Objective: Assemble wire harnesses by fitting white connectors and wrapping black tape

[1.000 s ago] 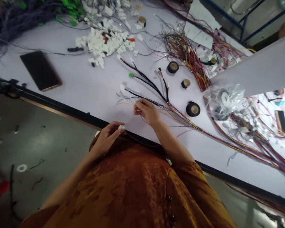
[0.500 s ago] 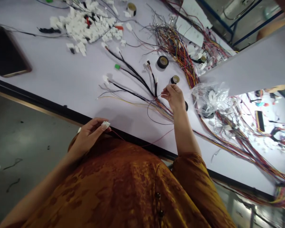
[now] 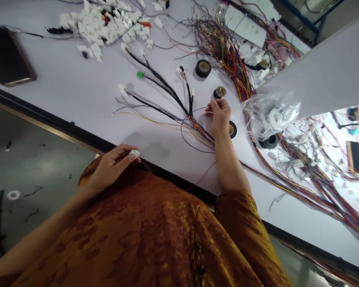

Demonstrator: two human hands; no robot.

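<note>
Between the thumb and fingers of my left hand (image 3: 115,162) is a small white connector (image 3: 134,153), just over the table's front edge. A thin red wire (image 3: 146,166) runs from it toward the right. My right hand (image 3: 220,113) pinches a thin dark wire (image 3: 201,109) above the table, beside the branching point of a wire harness (image 3: 190,119). The harness's black-wrapped branches spread to the left and end in white connectors and a green connector (image 3: 140,74). Loose grey and yellow wires (image 3: 143,116) lie below those branches.
Black tape rolls (image 3: 203,68) lie near my right hand, one partly hidden by it. White connectors (image 3: 107,28) are heaped at the back left, near a phone (image 3: 8,57). A wire bundle (image 3: 224,48), a plastic bag (image 3: 271,113) and a slanted grey panel (image 3: 323,71) are to the right.
My right hand has moved right and away from the loose wire ends, now drawing a dark wire out past the harness's branching point. My left hand keeps the white connector. The view has shifted.
</note>
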